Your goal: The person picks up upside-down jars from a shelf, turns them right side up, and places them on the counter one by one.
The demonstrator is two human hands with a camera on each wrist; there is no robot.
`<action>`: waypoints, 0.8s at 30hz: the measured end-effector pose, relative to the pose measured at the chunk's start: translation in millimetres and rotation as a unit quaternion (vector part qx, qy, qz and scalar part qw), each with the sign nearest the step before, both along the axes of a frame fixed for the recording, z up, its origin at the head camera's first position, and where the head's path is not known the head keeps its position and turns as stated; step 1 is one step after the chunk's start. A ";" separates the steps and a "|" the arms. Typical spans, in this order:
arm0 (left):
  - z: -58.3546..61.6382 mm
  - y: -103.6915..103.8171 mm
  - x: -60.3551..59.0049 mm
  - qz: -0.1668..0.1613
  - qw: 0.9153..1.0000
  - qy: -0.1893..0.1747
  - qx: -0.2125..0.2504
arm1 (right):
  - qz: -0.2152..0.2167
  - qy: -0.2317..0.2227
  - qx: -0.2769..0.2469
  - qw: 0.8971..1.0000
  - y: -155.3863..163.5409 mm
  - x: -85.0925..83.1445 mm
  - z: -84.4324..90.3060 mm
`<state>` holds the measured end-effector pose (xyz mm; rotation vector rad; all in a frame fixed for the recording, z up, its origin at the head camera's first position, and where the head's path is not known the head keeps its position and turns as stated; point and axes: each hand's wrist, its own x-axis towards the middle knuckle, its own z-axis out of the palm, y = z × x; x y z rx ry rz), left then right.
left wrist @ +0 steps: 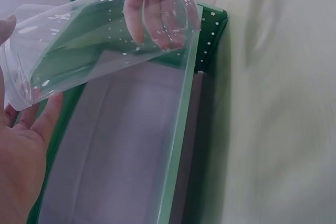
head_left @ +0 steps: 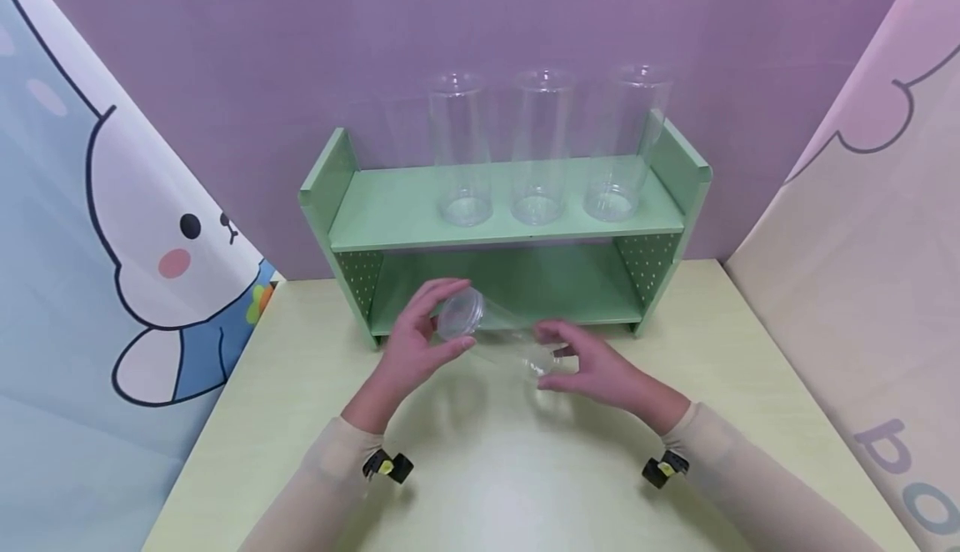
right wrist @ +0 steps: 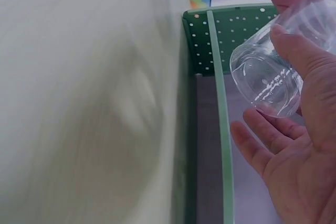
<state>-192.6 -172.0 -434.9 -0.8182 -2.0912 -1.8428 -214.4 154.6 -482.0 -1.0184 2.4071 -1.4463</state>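
A clear tall glass [head_left: 491, 333] lies tilted on its side in the air, held between both hands just in front of the green shelf [head_left: 390, 202]. My left hand [head_left: 453, 317] curls its fingers and thumb round the glass's raised left end. My right hand [head_left: 553, 358] pinches the lower right end between thumb and fingers. In the left wrist view the glass [left wrist: 105, 40] stretches from my palm [left wrist: 21, 150] towards the other hand's fingers. In the right wrist view my thumb and fingers [right wrist: 299, 145] hold the round base of the glass [right wrist: 268, 72].
Three more clear glasses [head_left: 460, 152] [head_left: 540, 148] [head_left: 622, 143] stand upright in a row on the shelf's top board. The lower shelf bay [head_left: 525, 285] holds nothing. The pale table [head_left: 525, 469] is walled by a purple backdrop and cartoon curtains [head_left: 112, 243] at both sides.
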 end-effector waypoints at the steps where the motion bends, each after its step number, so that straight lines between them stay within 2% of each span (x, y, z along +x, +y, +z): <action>1: 0.2 0.7 -0.2 -0.001 1.000 0.001 -0.001 | 0.001 -0.004 -0.001 1.000 -1.3 0.3 -0.9; 14: 4.8 10.7 -0.7 -0.013 1.000 0.000 -0.016 | 0.017 -0.040 0.000 0.999 -18.1 4.8 -13.1; 24: 4.7 14.3 -1.6 -0.015 0.999 0.002 -0.029 | 0.021 -0.048 -0.005 0.999 -28.7 5.1 -23.4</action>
